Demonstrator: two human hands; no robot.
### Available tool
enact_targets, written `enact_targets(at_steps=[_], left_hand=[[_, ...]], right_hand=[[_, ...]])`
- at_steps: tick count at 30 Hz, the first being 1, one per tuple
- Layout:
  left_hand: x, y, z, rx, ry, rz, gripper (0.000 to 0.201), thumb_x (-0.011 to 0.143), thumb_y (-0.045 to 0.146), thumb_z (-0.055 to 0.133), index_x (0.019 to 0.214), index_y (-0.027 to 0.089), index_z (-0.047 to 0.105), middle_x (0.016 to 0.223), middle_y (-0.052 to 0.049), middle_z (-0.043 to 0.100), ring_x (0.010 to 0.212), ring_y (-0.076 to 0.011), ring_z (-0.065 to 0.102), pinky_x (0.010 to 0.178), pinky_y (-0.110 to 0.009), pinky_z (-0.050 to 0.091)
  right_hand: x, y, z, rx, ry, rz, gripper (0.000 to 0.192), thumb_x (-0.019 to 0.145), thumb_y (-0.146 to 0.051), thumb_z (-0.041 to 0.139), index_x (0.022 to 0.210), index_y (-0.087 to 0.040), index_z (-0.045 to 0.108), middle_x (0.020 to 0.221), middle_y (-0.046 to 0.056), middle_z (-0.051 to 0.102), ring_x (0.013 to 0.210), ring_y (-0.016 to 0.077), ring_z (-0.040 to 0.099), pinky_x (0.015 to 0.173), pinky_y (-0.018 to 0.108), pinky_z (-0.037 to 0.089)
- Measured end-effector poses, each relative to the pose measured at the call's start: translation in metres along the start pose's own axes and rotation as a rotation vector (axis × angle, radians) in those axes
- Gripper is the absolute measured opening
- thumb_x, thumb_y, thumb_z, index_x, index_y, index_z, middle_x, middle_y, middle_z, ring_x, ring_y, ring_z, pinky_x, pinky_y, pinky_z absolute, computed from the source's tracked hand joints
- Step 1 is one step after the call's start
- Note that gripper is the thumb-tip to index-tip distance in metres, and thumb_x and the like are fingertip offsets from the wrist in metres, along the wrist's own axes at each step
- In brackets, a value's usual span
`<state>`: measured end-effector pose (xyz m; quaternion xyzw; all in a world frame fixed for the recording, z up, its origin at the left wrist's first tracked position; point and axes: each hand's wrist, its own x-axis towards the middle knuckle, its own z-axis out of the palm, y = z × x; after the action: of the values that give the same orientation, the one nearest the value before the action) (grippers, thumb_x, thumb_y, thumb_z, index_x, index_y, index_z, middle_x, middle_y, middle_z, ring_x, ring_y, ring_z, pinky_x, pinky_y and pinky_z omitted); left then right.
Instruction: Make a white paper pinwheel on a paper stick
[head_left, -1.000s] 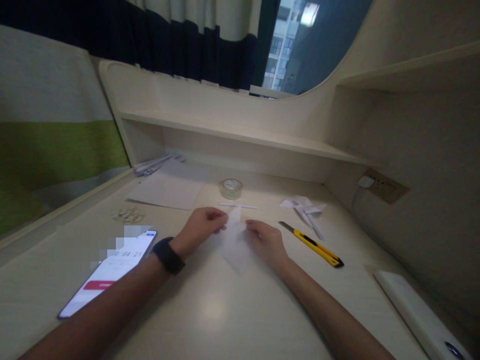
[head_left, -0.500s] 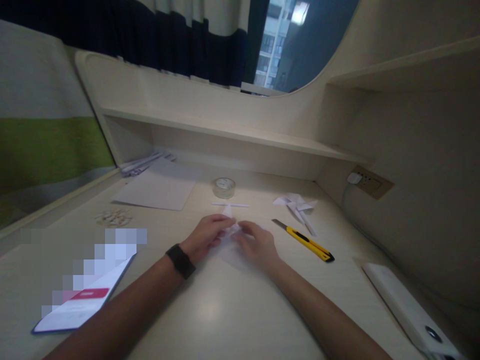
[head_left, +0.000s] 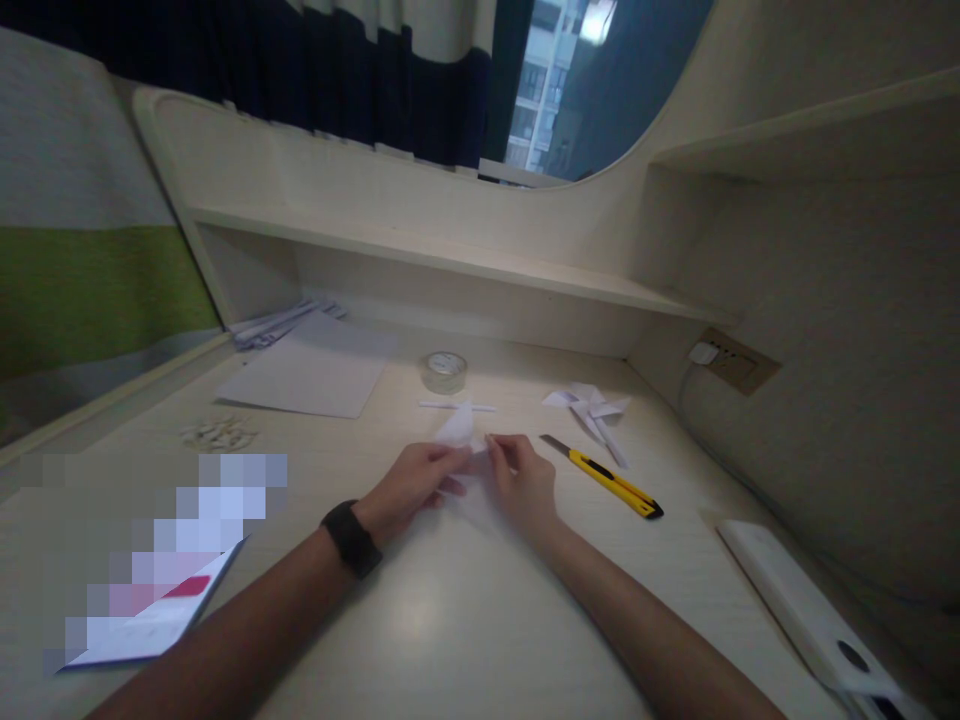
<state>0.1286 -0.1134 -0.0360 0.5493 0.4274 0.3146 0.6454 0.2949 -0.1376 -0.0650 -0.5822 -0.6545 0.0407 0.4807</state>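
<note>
The desk (head_left: 420, 620) carried a white sheet (head_left: 304, 375) at ten o'clock, a phone (head_left: 142, 620) at eight and a knife (head_left: 607, 478) at three. At center the left hand (head_left: 412, 482) and right hand (head_left: 521, 480) met over a small paper (head_left: 459, 432), fingertips pinching its folded edge. The step looked like creasing a fold; next, I judged, firm pressure along the crease was needed.

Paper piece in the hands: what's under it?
Under the paper piece only bare desk shows. The left hand and right hand pinch its near part, so whatever lies beneath the fingers is covered.
</note>
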Motion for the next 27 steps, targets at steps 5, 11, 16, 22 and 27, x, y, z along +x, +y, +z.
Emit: enact_targets(at_steps=[5,11,16,22,27], left_hand=[[-0.001,-0.004,0.002,-0.067,-0.020,0.008,0.031,0.075,0.038,0.070,0.092,0.012,0.071,0.103,-0.014,0.070,0.080,-0.0177,0.066,0.050,-0.020,0.038],[-0.002,-0.007,0.002,-0.112,-0.071,-0.016,0.031,0.072,0.038,0.074,0.090,0.012,0.071,0.100,-0.012,0.070,0.087,-0.0201,0.067,0.064,-0.024,0.049],[-0.004,-0.006,0.005,-0.095,-0.092,-0.035,0.031,0.073,0.038,0.073,0.090,0.012,0.071,0.100,-0.012,0.069,0.088,-0.0203,0.066,0.064,-0.023,0.049],[0.000,-0.013,0.005,-0.058,-0.078,0.010,0.026,0.071,0.035,0.074,0.082,0.010,0.071,0.083,-0.008,0.069,0.081,-0.0178,0.064,0.064,-0.023,0.049],[0.001,-0.017,0.005,-0.075,-0.110,0.033,0.027,0.071,0.034,0.074,0.085,0.011,0.071,0.085,-0.009,0.070,0.080,-0.0171,0.065,0.068,-0.024,0.050]], right_hand=[[-0.006,0.001,0.000,0.013,-0.052,-0.052,0.018,0.092,-0.029,0.048,0.101,-0.020,0.060,0.089,0.005,0.071,0.078,0.0159,0.069,0.071,0.024,0.052],[-0.017,0.010,-0.019,-0.123,-0.113,-0.243,0.019,0.092,-0.024,0.047,0.101,-0.020,0.062,0.094,0.007,0.071,0.082,0.0171,0.067,0.077,0.028,0.053],[-0.017,0.012,-0.026,-0.136,-0.094,-0.467,0.019,0.089,-0.014,0.046,0.099,-0.018,0.063,0.089,0.007,0.069,0.082,0.0173,0.065,0.074,0.028,0.052],[-0.014,0.009,-0.027,-0.223,-0.080,-0.555,0.021,0.088,-0.013,0.046,0.097,-0.015,0.065,0.093,0.011,0.067,0.086,0.0204,0.061,0.075,0.032,0.052],[-0.013,0.010,-0.029,-0.270,-0.151,-0.527,0.023,0.088,-0.013,0.045,0.099,-0.017,0.064,0.094,0.010,0.065,0.089,0.0202,0.059,0.074,0.030,0.051]])
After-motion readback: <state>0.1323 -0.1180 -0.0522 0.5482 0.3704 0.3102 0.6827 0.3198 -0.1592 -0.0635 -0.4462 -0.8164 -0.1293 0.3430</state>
